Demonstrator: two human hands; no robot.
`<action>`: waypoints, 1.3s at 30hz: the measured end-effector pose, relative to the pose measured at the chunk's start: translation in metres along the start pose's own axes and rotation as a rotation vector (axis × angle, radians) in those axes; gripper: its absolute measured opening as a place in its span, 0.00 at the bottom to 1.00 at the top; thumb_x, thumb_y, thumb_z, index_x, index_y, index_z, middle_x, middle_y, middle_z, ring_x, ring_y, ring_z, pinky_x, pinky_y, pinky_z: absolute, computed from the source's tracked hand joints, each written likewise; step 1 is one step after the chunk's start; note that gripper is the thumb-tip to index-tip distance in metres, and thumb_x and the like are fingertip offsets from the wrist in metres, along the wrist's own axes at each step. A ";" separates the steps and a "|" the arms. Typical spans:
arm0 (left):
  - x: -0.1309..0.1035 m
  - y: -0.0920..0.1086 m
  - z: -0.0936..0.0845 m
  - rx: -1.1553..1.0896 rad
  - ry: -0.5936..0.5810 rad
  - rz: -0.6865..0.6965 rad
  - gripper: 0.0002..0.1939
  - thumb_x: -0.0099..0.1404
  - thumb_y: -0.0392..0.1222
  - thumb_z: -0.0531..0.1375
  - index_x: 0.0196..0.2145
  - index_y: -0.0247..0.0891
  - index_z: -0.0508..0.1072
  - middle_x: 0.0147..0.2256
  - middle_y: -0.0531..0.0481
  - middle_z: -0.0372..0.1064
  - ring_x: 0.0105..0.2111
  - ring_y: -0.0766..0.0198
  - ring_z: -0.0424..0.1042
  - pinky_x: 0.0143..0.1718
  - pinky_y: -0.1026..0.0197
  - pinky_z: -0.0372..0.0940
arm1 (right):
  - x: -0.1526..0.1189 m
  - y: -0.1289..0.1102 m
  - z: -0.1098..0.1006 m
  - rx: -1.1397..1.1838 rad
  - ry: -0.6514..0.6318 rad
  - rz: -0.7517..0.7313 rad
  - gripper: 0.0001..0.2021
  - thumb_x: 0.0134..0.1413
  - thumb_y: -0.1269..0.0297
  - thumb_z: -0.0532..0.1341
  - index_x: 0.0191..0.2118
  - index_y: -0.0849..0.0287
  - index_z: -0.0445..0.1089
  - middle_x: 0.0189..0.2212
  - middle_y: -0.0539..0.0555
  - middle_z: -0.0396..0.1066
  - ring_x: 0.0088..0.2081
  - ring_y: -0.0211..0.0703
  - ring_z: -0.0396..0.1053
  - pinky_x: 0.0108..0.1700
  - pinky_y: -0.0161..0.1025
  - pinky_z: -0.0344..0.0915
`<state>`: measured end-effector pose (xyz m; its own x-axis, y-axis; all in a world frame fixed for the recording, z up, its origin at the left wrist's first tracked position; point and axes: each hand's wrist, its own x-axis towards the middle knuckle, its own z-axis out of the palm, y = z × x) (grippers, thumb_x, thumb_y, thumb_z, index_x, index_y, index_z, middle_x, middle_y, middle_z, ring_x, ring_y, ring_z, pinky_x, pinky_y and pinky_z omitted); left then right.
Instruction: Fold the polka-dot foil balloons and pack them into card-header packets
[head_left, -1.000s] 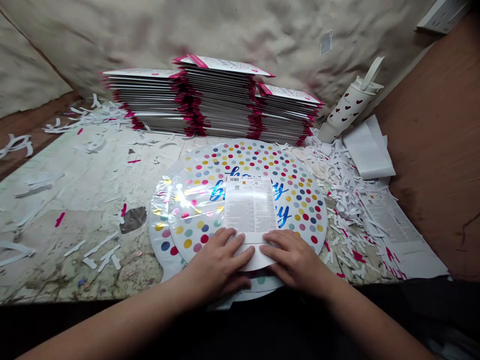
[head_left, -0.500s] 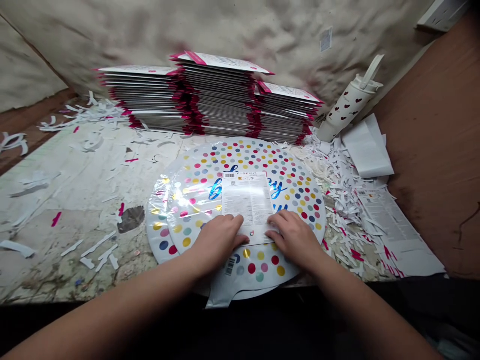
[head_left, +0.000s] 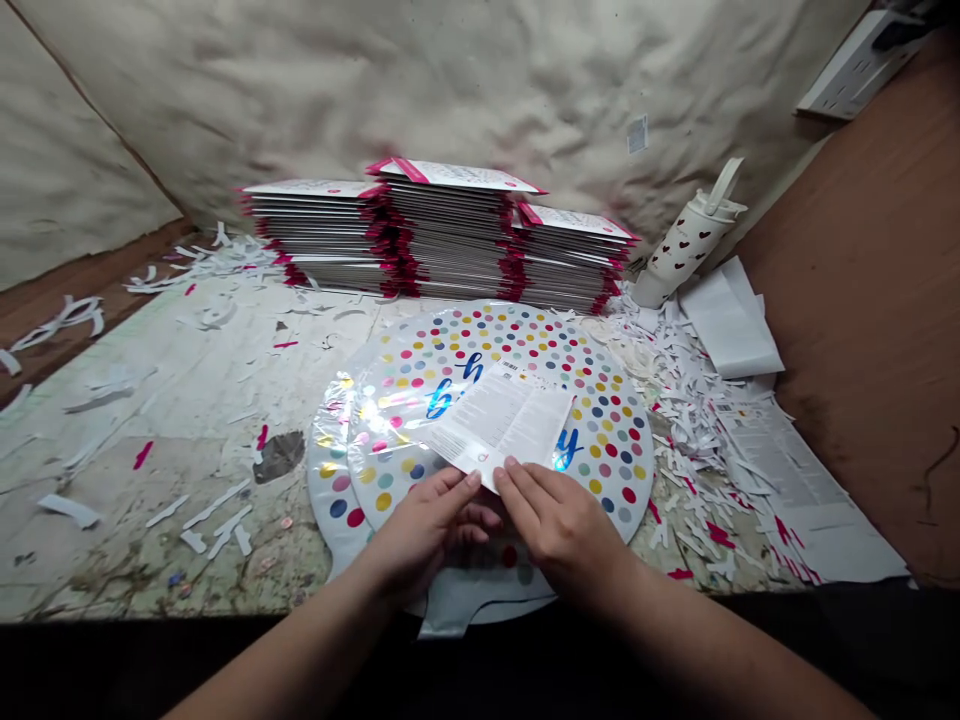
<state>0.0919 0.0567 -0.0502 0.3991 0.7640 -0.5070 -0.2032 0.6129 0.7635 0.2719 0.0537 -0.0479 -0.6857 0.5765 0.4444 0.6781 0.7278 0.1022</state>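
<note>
A white printed packet, covered in small text with a barcode at its top, is tilted above a flat foil balloon with coloured dots and blue lettering. My left hand pinches the packet's near edge between thumb and fingers. Close beside it, my right hand has its fingers closed on the same near corner. Under the packet, the balloon lies flat on at least one more dotted balloon, and its pale tail hangs towards the table's front edge.
Three stacks of pink-edged packets stand against the back wall. To the right are a white tumbler with hearts, folded paper, heaped paper scraps and a printed sheet. More strips litter the table's left side.
The packet lay flat on the balloon under both hands. Now it is lifted at the near edge and turned askew, and my hands have come together at its near corner.
</note>
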 end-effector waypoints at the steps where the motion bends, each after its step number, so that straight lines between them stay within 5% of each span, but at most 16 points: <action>1: 0.004 -0.002 0.000 -0.084 0.057 0.031 0.11 0.57 0.46 0.61 0.31 0.35 0.68 0.29 0.51 0.69 0.28 0.69 0.70 0.26 0.70 0.64 | -0.002 -0.003 0.001 0.014 0.062 0.007 0.16 0.55 0.78 0.50 0.47 0.74 0.68 0.43 0.69 0.71 0.43 0.53 0.70 0.38 0.45 0.69; 4: 0.012 -0.002 0.002 -0.202 0.136 0.067 0.06 0.57 0.39 0.62 0.31 0.35 0.68 0.27 0.52 0.69 0.27 0.69 0.70 0.26 0.69 0.65 | -0.007 -0.010 0.003 0.018 0.147 0.039 0.13 0.55 0.78 0.52 0.44 0.71 0.70 0.40 0.66 0.73 0.42 0.51 0.71 0.39 0.44 0.68; 10: 0.014 -0.001 0.005 -0.547 0.141 -0.018 0.03 0.61 0.37 0.57 0.32 0.36 0.70 0.29 0.52 0.71 0.29 0.68 0.71 0.34 0.63 0.67 | -0.014 -0.011 -0.001 0.114 0.109 0.088 0.12 0.55 0.77 0.53 0.44 0.68 0.69 0.39 0.64 0.74 0.40 0.50 0.71 0.38 0.45 0.67; 14: 0.012 -0.006 0.004 -0.149 0.179 0.167 0.09 0.57 0.43 0.62 0.28 0.33 0.70 0.28 0.50 0.71 0.28 0.66 0.71 0.33 0.64 0.67 | -0.011 -0.003 -0.007 0.544 -0.045 0.319 0.15 0.53 0.63 0.59 0.46 0.60 0.65 0.38 0.57 0.73 0.38 0.44 0.70 0.39 0.39 0.67; 17: 0.010 -0.008 0.007 0.001 0.187 0.199 0.12 0.55 0.47 0.63 0.26 0.34 0.69 0.26 0.52 0.70 0.28 0.66 0.70 0.34 0.64 0.67 | 0.003 -0.005 -0.001 0.659 -0.007 0.547 0.08 0.54 0.63 0.57 0.39 0.60 0.65 0.33 0.55 0.69 0.35 0.42 0.67 0.37 0.38 0.66; 21: 0.011 -0.006 0.012 0.047 0.195 0.272 0.12 0.59 0.48 0.59 0.33 0.36 0.67 0.28 0.54 0.68 0.27 0.67 0.69 0.31 0.64 0.66 | 0.012 -0.004 0.009 0.734 0.091 0.629 0.07 0.57 0.68 0.50 0.30 0.58 0.61 0.28 0.52 0.65 0.32 0.40 0.65 0.35 0.37 0.64; 24: 0.010 0.000 0.007 0.242 0.266 0.413 0.12 0.63 0.48 0.53 0.40 0.39 0.63 0.31 0.53 0.68 0.27 0.66 0.69 0.28 0.64 0.66 | -0.002 0.012 0.000 0.784 -0.056 0.625 0.08 0.58 0.65 0.51 0.29 0.57 0.61 0.24 0.49 0.65 0.27 0.37 0.65 0.29 0.33 0.64; 26: 0.005 0.007 0.005 0.578 0.336 0.524 0.12 0.63 0.44 0.54 0.43 0.39 0.61 0.30 0.51 0.68 0.27 0.64 0.69 0.28 0.62 0.65 | -0.015 0.027 -0.017 0.610 -0.155 0.617 0.09 0.55 0.60 0.56 0.26 0.56 0.63 0.22 0.49 0.66 0.24 0.39 0.65 0.26 0.35 0.64; 28: -0.003 0.020 0.008 0.975 0.350 0.712 0.13 0.63 0.39 0.52 0.46 0.39 0.60 0.29 0.50 0.69 0.26 0.62 0.70 0.28 0.60 0.65 | -0.023 0.038 -0.039 0.360 -0.018 0.651 0.09 0.49 0.57 0.61 0.31 0.56 0.67 0.30 0.54 0.71 0.31 0.47 0.69 0.33 0.43 0.68; 30: -0.013 0.038 0.016 1.283 0.198 0.970 0.15 0.64 0.34 0.50 0.48 0.41 0.61 0.31 0.49 0.72 0.29 0.61 0.71 0.30 0.59 0.66 | -0.022 0.044 -0.061 0.269 0.230 0.622 0.18 0.45 0.58 0.64 0.44 0.57 0.67 0.46 0.61 0.67 0.47 0.58 0.65 0.47 0.54 0.63; 32: -0.022 0.057 0.025 1.379 0.034 1.210 0.18 0.63 0.31 0.50 0.49 0.44 0.62 0.36 0.50 0.72 0.34 0.61 0.72 0.36 0.58 0.67 | -0.015 0.045 -0.076 0.453 0.313 0.481 0.19 0.48 0.64 0.63 0.48 0.54 0.67 0.50 0.59 0.65 0.52 0.58 0.62 0.54 0.57 0.57; 33: -0.025 0.066 0.028 1.334 0.054 1.283 0.20 0.62 0.31 0.53 0.51 0.46 0.61 0.39 0.50 0.72 0.37 0.61 0.72 0.40 0.57 0.66 | -0.011 0.045 -0.080 0.602 0.326 0.440 0.15 0.49 0.67 0.62 0.45 0.52 0.68 0.47 0.57 0.69 0.50 0.55 0.65 0.54 0.56 0.58; 36: -0.026 0.084 0.027 1.082 0.211 1.237 0.29 0.58 0.39 0.60 0.56 0.45 0.55 0.48 0.44 0.67 0.46 0.55 0.68 0.47 0.53 0.65 | -0.001 0.048 -0.072 0.984 0.507 0.527 0.09 0.52 0.71 0.59 0.37 0.50 0.71 0.34 0.52 0.74 0.39 0.49 0.72 0.46 0.52 0.68; 39: -0.018 0.096 0.023 1.164 0.034 1.119 0.19 0.63 0.38 0.55 0.52 0.43 0.62 0.45 0.46 0.70 0.42 0.57 0.71 0.41 0.57 0.68 | 0.000 0.063 -0.050 1.113 0.660 0.696 0.13 0.51 0.63 0.61 0.44 0.53 0.68 0.38 0.57 0.74 0.40 0.52 0.72 0.40 0.51 0.71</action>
<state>0.0860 0.0970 0.0418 0.5027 0.7136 0.4879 0.3965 -0.6919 0.6034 0.3280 0.0812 0.0028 0.1369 0.8750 0.4643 0.0548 0.4613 -0.8855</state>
